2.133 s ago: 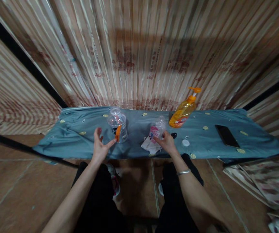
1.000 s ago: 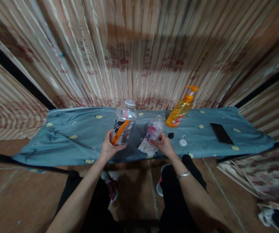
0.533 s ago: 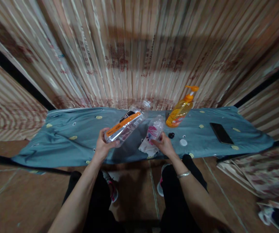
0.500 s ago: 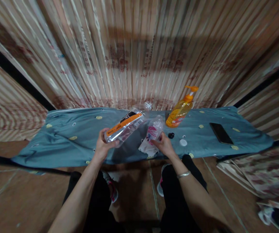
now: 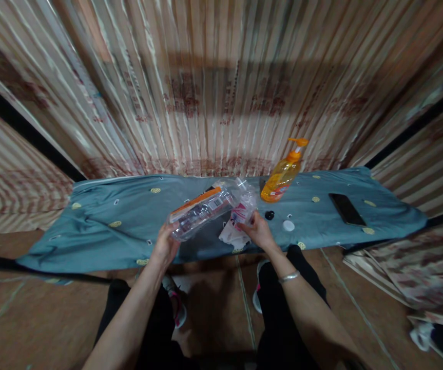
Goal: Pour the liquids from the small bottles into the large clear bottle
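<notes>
My left hand [image 5: 166, 245] is closed round the base of a large clear bottle [image 5: 201, 211] with an orange label. The bottle is tipped almost flat, and its mouth meets the top of a small clear bottle [image 5: 244, 206] with a pink label. My right hand [image 5: 258, 231] grips that small bottle, which stands upright on the blue cloth [image 5: 121, 221]. A crumpled white paper [image 5: 232, 236] lies beneath the small bottle.
An orange pump bottle [image 5: 283, 177] stands behind the small bottle. A small black cap [image 5: 269, 215] and a white cap [image 5: 288, 225] lie to the right of my right hand. A black phone [image 5: 346, 209] lies further right. Striped curtains hang behind the table.
My left hand took hold of the large bottle, lifted it and tipped it to the right until its mouth reached the small bottle. My right hand kept its hold.
</notes>
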Available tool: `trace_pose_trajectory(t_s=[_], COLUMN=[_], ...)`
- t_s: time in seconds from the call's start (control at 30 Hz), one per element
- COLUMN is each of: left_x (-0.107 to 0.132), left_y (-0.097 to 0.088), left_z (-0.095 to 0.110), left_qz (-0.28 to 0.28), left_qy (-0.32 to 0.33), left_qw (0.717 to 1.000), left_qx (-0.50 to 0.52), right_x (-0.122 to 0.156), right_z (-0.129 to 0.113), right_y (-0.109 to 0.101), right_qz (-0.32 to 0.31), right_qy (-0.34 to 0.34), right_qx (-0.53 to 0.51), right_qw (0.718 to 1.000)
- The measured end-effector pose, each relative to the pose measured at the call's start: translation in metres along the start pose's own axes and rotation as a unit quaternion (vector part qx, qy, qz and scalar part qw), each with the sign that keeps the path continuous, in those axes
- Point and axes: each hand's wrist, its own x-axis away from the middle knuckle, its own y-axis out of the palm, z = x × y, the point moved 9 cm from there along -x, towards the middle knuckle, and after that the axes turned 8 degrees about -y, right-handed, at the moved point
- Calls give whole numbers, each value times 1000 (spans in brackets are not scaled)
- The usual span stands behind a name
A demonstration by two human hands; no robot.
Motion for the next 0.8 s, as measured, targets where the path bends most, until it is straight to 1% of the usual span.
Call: trace_pose_trajectory(t_s=[0.1, 0.17, 0.37, 0.47, 0.7, 0.8], left_x=[2, 4, 4, 2, -4, -5], left_y=[3, 0, -24, -30, -32, -33], left_z=[1, 2, 0, 0, 3, 6], left_qz=[-13, -10, 51, 67, 69, 75], left_qy=[-7, -13, -19, -19, -5, 6], left_qw=[1000, 999, 994, 992, 992, 991], left_qx=[17, 36, 99, 109, 110, 110], right_x=[0, 1, 3, 5, 7, 7], right_z=[-4, -5, -14, -17, -22, -23], right_y=[-1, -1, -2, -2, -3, -3], right_qz=[-5, -4, 10, 4, -18, -23], right_qy=[1, -1, -31, -35, -68, -67], right_qx=[19, 31, 54, 67, 79, 90], right_qw=[1000, 1000, 998, 997, 994, 993])
